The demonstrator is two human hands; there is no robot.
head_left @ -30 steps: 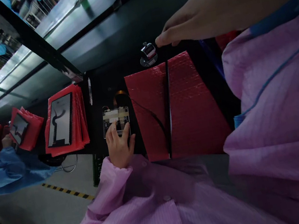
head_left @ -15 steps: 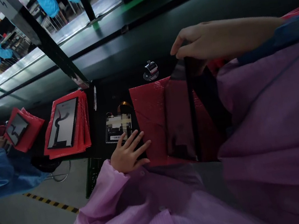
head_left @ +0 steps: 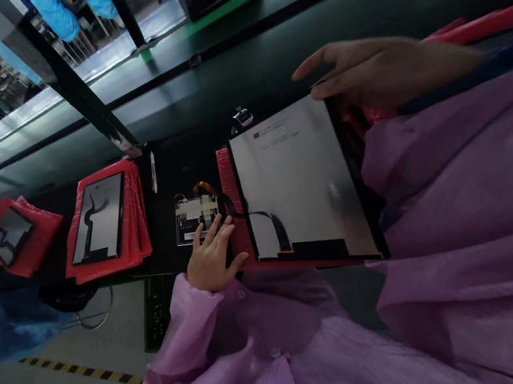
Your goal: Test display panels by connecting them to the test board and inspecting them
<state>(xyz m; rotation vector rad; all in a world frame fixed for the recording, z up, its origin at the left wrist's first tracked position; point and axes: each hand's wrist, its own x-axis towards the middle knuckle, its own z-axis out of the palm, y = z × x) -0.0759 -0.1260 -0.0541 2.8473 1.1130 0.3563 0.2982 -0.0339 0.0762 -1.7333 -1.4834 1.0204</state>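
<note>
Head view: the panel [head_left: 294, 179] has turned pale side up, right of the left hand's [head_left: 211, 256] spread fingers, baring its cable [head_left: 280, 231]; the board [head_left: 193, 211] meets their tips. The right hand's [head_left: 359, 72] thumb meets the panel's corner, grip unclear

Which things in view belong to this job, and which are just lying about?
Likely in the job:
display panel, right hand at its corner
circuit board, left hand at its edge
dark cable between them
red sheet under the panel

Apparently lying about:
pen
shiny device beyond the panel
red stack, another panel on top
</note>
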